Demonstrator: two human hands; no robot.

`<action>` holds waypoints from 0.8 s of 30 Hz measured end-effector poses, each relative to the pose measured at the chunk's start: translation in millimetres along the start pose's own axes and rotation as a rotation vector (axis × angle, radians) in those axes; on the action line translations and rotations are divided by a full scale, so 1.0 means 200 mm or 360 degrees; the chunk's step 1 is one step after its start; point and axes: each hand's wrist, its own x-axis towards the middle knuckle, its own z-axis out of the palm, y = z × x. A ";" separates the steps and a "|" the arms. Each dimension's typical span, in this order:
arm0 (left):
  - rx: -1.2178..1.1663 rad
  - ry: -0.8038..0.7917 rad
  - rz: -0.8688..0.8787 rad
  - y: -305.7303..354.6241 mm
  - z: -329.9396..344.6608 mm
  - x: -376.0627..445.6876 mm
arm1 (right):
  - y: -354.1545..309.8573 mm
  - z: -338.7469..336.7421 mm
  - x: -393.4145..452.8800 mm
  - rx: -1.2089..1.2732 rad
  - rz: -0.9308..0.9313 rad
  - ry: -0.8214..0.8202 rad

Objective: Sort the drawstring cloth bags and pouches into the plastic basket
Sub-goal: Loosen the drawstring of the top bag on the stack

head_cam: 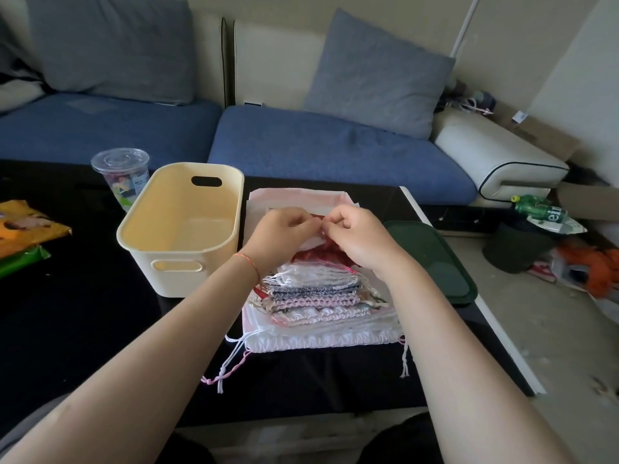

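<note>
A glossy black worktop (83, 329) is set before a blue-cushioned sofa (301, 142), with clutter seen on the floor to the right. A stack of drawstring cloth bags (318, 306) (white, pink, grey, red) lies just right of the cream plastic basket (181, 229). Above the stack's far end, the topmost red-and-white pouch (315, 242) is pinched by the left hand (281, 232) and right hand (355, 236), fingers curled. A green bottle (539, 209) shows the letters "ei".

Basket (181, 229), centre left: smooth cream plastic, matt. Bag stack (318, 296), centre: gathered cloth, some satin-shiny. Table (83, 313): glossy black. Cup (121, 172), upper left: clear plastic. Sofa (301, 142): woven blue fabric.
</note>
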 end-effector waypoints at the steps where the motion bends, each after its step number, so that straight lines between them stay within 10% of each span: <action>1: -0.0128 0.0015 -0.0055 0.00 -0.01 0.00 | 0.00 0.00 0.00 0.0018 -0.0019 0.0022; 14: -0.0605 -0.0225 -0.0583 -0.04 -0.03 0.02 | 0.00 0.12 0.03 0.0057 0.0108 0.0383; 20: -0.1802 -0.0626 -0.0786 0.02 -0.10 -0.03 | -0.04 0.09 0.02 0.0426 0.0082 0.0097; 24: -0.1847 -0.0672 -0.0756 0.00 -0.09 -0.04 | 0.01 0.06 0.04 0.0285 0.0078 0.0002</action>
